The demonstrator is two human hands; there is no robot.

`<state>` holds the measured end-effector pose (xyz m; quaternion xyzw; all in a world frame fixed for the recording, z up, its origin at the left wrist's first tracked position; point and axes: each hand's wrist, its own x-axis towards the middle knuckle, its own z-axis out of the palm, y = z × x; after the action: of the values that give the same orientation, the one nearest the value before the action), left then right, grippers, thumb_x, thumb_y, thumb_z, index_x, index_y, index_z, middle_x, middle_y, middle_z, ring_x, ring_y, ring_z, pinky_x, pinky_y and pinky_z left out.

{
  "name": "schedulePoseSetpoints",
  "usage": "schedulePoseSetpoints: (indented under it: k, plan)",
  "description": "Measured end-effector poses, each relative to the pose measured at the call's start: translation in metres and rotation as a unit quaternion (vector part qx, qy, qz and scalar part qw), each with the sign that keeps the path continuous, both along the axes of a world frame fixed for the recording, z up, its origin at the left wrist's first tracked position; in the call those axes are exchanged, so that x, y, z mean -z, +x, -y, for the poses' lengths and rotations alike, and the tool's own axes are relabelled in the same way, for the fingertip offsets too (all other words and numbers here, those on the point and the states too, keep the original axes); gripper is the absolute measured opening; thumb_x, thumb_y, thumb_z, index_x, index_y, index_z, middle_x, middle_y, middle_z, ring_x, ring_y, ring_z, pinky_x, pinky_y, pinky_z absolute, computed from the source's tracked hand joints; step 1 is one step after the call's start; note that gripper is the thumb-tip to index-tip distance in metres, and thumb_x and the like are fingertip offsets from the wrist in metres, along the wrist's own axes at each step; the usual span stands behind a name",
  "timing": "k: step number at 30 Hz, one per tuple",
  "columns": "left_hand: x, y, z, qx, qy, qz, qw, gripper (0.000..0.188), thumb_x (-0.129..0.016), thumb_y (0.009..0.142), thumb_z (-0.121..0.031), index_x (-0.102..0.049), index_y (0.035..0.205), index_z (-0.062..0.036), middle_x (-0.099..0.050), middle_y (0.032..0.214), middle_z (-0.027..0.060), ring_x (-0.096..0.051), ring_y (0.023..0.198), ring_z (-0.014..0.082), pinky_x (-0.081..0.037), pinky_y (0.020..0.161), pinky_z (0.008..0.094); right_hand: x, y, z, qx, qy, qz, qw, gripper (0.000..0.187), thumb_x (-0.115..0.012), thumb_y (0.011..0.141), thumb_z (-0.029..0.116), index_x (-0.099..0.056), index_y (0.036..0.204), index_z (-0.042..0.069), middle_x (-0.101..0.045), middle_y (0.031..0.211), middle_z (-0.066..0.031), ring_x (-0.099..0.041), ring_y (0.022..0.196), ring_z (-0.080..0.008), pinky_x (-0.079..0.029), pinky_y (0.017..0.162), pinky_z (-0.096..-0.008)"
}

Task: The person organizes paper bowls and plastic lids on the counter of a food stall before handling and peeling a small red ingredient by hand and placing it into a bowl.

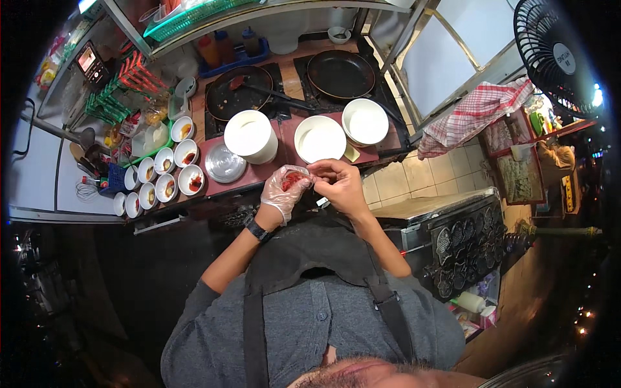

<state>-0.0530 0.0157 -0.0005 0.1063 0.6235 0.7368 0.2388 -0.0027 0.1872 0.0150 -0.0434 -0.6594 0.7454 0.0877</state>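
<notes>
Our gloved left hand (281, 194) closes around a small red item (295, 180) near the counter (288, 159). Our bare right hand (343, 189) bends its fingers just right of it; we cannot tell what they grip. Farther stand white tubs (320, 140); left, small bowls (193, 179) holding red sauce; farthest, two black pans (341, 74).

Small red item (294, 180), kind unclear, cupped in the gloved left fingers (276, 180)
</notes>
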Motion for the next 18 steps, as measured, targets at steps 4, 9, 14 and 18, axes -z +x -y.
schedulePoseSetpoints:
  k: [4,9,14,18]
  plan:
    - [0.0,0.0,-0.001,-0.007,0.016,-0.014,1.0,0.018,-0.072,0.094,-0.008,-0.066,0.109,-0.0017,-0.072,0.101,0.0053,-0.066,0.09,0.0098,-0.054,0.081,0.0251,-0.001,-0.001,0.0,0.005,-0.02,0.021,1.0,0.021,-0.068,0.088,0.0,-0.07,0.109,-0.004,-0.073,0.095,-0.0072,-0.062,0.074,-0.0043,-0.051,0.066,-0.0208]
    - [-0.004,-0.004,-0.002,-0.046,-0.025,-0.017,0.998,0.019,-0.074,0.094,-0.01,-0.066,0.109,-0.003,-0.07,0.098,0.0033,-0.064,0.086,0.0088,-0.052,0.076,0.0245,-0.014,-0.003,-0.004,-0.014,-0.078,0.077,0.994,0.025,-0.066,0.09,-0.001,-0.067,0.114,-0.004,-0.072,0.094,-0.0086,-0.064,0.074,-0.006,-0.052,0.065,-0.021]
    - [0.005,-0.007,-0.001,-0.06,-0.021,0.011,0.998,0.02,-0.075,0.093,-0.012,-0.066,0.109,-0.0042,-0.068,0.094,0.0006,-0.06,0.082,0.0069,-0.049,0.07,0.0237,-0.009,-0.004,-0.004,-0.03,-0.116,0.042,0.992,0.026,-0.068,0.092,0.002,-0.065,0.118,-0.004,-0.072,0.097,-0.0099,-0.067,0.077,-0.0091,-0.055,0.068,-0.0228]
    - [0.007,-0.007,-0.003,-0.066,-0.033,-0.004,0.997,0.022,-0.075,0.093,-0.012,-0.066,0.112,-0.005,-0.067,0.095,-0.0003,-0.058,0.081,0.0053,-0.047,0.067,0.0216,-0.002,-0.005,-0.002,-0.013,-0.079,0.019,0.997,0.025,-0.069,0.093,0.002,-0.064,0.117,-0.005,-0.072,0.098,-0.0108,-0.069,0.079,-0.0115,-0.058,0.074,-0.0244]
